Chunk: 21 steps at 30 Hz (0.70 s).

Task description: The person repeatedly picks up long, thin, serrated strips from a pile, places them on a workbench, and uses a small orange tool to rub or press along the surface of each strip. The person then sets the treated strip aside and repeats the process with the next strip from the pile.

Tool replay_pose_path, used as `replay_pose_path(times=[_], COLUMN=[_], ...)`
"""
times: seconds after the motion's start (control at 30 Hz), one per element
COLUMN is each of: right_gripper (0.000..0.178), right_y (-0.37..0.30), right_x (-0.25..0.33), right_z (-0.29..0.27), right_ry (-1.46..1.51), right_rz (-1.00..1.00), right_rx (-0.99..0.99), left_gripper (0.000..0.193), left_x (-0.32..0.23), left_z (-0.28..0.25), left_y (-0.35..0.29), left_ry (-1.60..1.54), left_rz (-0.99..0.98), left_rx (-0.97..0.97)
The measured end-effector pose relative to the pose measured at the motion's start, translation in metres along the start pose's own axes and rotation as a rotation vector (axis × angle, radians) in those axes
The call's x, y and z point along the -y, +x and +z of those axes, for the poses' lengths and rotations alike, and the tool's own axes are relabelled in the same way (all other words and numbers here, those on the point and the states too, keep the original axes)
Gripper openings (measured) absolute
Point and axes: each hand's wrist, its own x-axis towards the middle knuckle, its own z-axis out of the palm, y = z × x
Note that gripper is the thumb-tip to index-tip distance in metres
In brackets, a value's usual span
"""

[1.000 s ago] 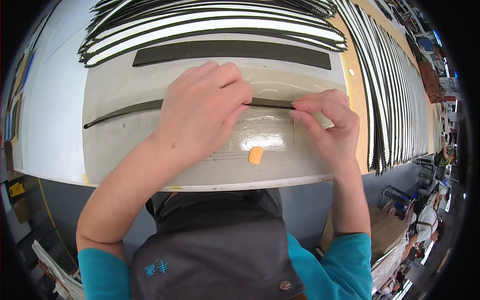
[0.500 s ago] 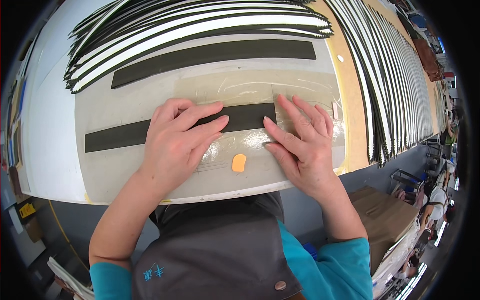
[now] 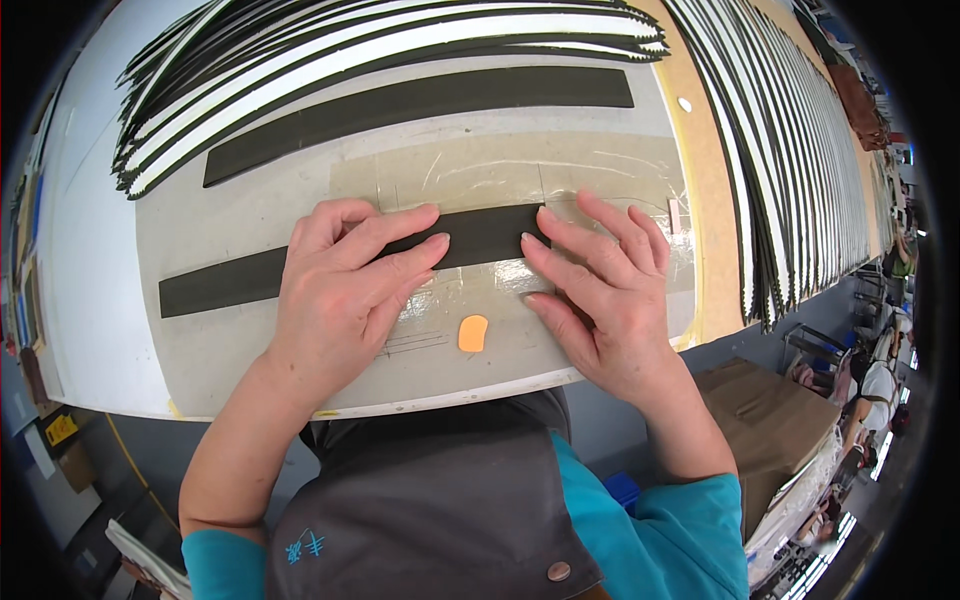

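Both left hand (image 3: 345,290) and right hand (image 3: 600,290) press flat, fingers spread and gripping nothing, on the thin dark strip (image 3: 480,235); it appears light and limp, best lifted by an end.

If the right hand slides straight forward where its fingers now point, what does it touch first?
The right hand points up-left, its fingertips at the near black strip; it probably crosses that first, then the farther black strip.

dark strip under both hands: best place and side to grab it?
Probably the free left end of the dark strip, approached from the person's left. The strip lies flat on the grey mat, the left hand and right hand press flat on its middle and right part, and clear film covers that area. Being thin and flat, it needs an edge peeled up, then a pinch.
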Motion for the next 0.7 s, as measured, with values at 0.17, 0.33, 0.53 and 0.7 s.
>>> replay_pose_path(times=[0.17, 0.33, 0.53, 0.7], right_gripper=[0.043, 0.040, 0.041, 0.040], right_y=[0.002, 0.003, 0.003, 0.003], right_x=[0.001, 0.003, 0.004, 0.005], right_z=[0.001, 0.002, 0.003, 0.004], right_ry=[-0.035, -0.042, -0.045, -0.050], right_rz=[-0.007, 0.001, 0.008, 0.013], right_rx=[0.003, 0.004, 0.025, 0.033], left_gripper=[0.032, 0.029, 0.029, 0.032], left_x=[0.000, 0.009, 0.014, 0.015], left_z=[-0.001, -0.007, -0.009, -0.011], left_y=[0.000, -0.017, -0.023, -0.026], left_ry=[-0.027, -0.032, 0.003, 0.070], left_rz=[0.001, 0.028, 0.052, 0.076], left_rx=[-0.023, -0.117, -0.127, -0.095])
